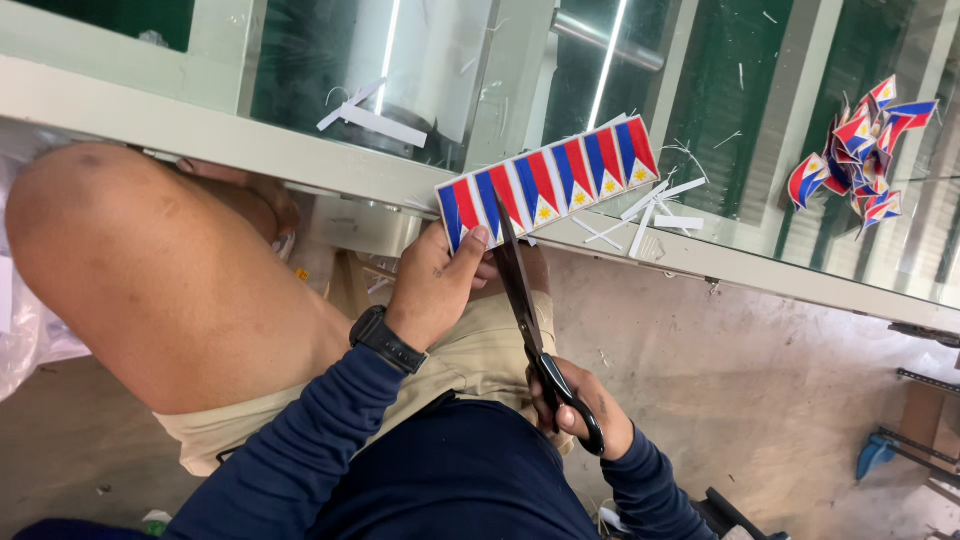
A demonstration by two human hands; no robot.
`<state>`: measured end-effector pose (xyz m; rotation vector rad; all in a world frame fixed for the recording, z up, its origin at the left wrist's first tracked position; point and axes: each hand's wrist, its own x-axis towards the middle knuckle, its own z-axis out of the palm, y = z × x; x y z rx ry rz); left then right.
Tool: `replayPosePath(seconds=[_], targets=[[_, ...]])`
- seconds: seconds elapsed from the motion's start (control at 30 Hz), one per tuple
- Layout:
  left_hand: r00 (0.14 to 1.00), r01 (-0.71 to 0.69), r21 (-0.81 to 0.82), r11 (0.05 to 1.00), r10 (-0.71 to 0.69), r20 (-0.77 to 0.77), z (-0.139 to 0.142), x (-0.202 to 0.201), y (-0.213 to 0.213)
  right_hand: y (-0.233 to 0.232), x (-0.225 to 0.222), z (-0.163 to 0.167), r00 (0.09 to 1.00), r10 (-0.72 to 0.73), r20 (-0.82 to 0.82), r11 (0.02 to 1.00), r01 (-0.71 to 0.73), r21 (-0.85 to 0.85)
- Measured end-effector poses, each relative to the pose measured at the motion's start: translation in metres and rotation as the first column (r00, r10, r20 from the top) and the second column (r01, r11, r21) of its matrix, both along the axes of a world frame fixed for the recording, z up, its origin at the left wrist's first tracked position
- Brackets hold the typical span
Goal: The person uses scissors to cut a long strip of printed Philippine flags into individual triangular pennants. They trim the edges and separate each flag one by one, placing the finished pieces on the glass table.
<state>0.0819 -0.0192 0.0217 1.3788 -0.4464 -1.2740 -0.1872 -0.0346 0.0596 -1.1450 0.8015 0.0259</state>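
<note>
My left hand pinches the near end of a long paper strip printed with a row of small red, blue and white flags with yellow stars. My right hand grips the black handles of large scissors. The blades point up and cut into the strip between two flags near its left end. Both hands are held over my lap, just in front of the edge of a glass-topped table.
A heap of cut-out paper flags lies on the glass at the right. White paper offcuts lie by the table edge and another white offcut sits further left. My bare knee rises at left; concrete floor lies below.
</note>
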Motion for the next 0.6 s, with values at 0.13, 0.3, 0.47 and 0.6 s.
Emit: replayPosePath(seconds=[0.13,0.3,0.47,0.6], targets=[[0.999,-0.008,-0.055,0.998,0.011,0.053,0.006,0.003,0.000,-0.005,0.013,0.002,0.999,0.032,-0.021,0.997,-0.033,-0.064],[0.992,-0.011,-0.037,0.999,0.015,0.127,0.010,0.003,0.000,-0.004,0.020,0.003,0.998,0.041,-0.052,0.997,-0.045,-0.069],[0.981,0.014,-0.064,0.998,-0.002,0.194,0.010,0.003,0.000,-0.001,0.022,0.003,0.997,0.051,-0.062,0.995,-0.056,-0.087],[0.967,0.006,-0.125,0.992,0.026,0.253,0.010,0.004,0.000,0.000,0.023,0.003,0.996,0.052,-0.075,0.993,-0.060,-0.102]])
